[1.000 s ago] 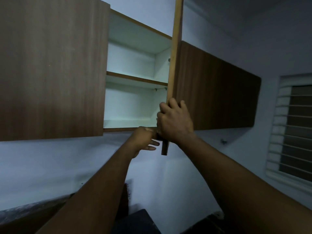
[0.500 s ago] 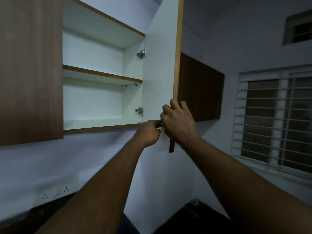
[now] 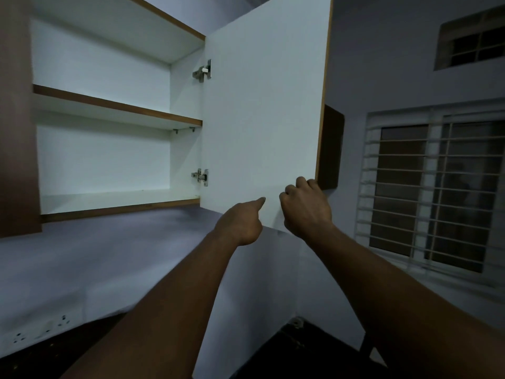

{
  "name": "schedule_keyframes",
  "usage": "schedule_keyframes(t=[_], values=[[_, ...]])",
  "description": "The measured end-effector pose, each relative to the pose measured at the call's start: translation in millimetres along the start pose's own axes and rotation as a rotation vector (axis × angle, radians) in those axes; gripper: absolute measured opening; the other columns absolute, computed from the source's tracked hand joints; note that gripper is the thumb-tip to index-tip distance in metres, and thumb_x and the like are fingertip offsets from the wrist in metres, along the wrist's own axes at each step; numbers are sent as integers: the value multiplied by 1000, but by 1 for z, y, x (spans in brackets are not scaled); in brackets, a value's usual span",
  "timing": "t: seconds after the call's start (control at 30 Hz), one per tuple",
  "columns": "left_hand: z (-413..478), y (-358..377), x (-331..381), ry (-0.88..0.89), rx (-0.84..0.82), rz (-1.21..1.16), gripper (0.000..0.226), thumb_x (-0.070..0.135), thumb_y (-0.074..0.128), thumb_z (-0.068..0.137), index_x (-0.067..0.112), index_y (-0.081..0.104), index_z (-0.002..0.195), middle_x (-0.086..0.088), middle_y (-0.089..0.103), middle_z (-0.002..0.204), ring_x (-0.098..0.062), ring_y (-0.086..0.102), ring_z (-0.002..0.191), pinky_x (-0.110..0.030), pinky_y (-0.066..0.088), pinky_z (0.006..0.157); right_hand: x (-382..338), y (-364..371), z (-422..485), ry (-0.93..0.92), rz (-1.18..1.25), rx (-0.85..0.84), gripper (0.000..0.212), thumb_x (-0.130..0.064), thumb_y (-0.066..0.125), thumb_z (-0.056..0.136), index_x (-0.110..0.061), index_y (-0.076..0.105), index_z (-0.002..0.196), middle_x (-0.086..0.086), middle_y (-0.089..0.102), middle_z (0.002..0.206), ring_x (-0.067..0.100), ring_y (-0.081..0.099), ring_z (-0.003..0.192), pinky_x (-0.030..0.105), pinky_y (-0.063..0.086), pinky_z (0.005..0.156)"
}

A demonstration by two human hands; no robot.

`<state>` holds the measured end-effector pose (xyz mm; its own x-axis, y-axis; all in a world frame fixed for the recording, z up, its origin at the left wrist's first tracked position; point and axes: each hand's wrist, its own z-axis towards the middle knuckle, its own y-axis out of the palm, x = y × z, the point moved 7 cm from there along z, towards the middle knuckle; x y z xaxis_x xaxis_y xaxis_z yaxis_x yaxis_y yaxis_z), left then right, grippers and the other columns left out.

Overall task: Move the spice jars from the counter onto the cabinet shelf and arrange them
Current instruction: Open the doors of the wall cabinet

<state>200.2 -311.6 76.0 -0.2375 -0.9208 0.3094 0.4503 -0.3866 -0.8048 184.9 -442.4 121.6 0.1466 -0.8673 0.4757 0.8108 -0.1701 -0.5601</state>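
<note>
Cabinet door (image 3: 262,110) swung open, frame centre | our right hand (image 3: 306,209) grips its lower corner | left hand (image 3: 241,222) curled, forefinger touching door | shelf (image 3: 117,108) bare, upper left

2 bare forearms, no sleeves
</note>
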Motion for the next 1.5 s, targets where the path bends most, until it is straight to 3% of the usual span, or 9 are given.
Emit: schedule_keyframes(t=[0.3,0.6,0.77,0.9,1.03,1.13,1.27,1.37,1.5], values=[[25,22,-16,-20,-31,141,69,12,52,95,26,25,157,-1,35,160,-25,39,143,-45,41,113,-13,37,17,-18,146,20,7,-14,65,84,-10,68,89,6,67,88,23,51,87,35,40,74],[-2,-35,-118,-135,113,708,42,12,52,87,17,59,128,-6,65,119,-29,63,105,-38,53,79,-102,37,57,-24,465,79,15,-23,60,90,-16,53,79,3,62,84,24,49,75,30,27,58],[-36,-92,-191,-268,59,887,34,18,51,85,19,60,117,-2,62,110,-28,57,103,-42,41,83,-182,28,84,-62,821,57,17,-33,63,91,-17,67,95,4,69,94,27,66,90,31,48,67],[-72,-143,-241,-356,9,1071,26,18,48,85,19,64,106,-1,64,103,-27,57,102,-47,38,96,-248,15,104,-74,1055,-31,16,-31,65,89,-16,71,87,1,70,84,23,68,81,35,59,71],[-101,-182,-279,-430,-118,1230,29,22,46,89,21,68,108,-2,66,107,-26,56,108,-53,31,109,-312,1,120,-125,1230,-109,16,-29,63,87,-17,71,83,2,70,86,24,67,82,32,55,69],[-112,-199,-292,-410,-246,1404,30,25,45,93,20,70,110,-4,67,114,-27,52,121,-64,14,116,-355,-12,130,-174,1398,-163,16,-30,66,86,-17,72,80,1,71,85,22,67,83,31,55,71],[-111,-211,-291,-424,-320,1577,44,43,42,99,20,64,129,-5,56,140,-35,25,147,-72,0,113,-397,-25,139,-227,1616,-257,11,-27,73,83,-17,69,80,-2,70,85,19,66,83,33,55,76],[-108,-221,-284,-437,-334,1658,60,60,45,94,24,52,141,-6,41,154,-38,10,151,-75,0,110,-417,-31,143,-267,1702,-306,15,-28,72,87,-18,65,78,-4,69,85,17,64,85,26,43,71],[-113,-226,-271,-378,-325,1737,57,59,46,94,28,50,142,-2,43,151,-37,13,147,-73,0,112,-429,-34,143,-262,1888,-421,17,-24,63,95,-16,74,104,4,71,104,22,64,97,32,49,81]])
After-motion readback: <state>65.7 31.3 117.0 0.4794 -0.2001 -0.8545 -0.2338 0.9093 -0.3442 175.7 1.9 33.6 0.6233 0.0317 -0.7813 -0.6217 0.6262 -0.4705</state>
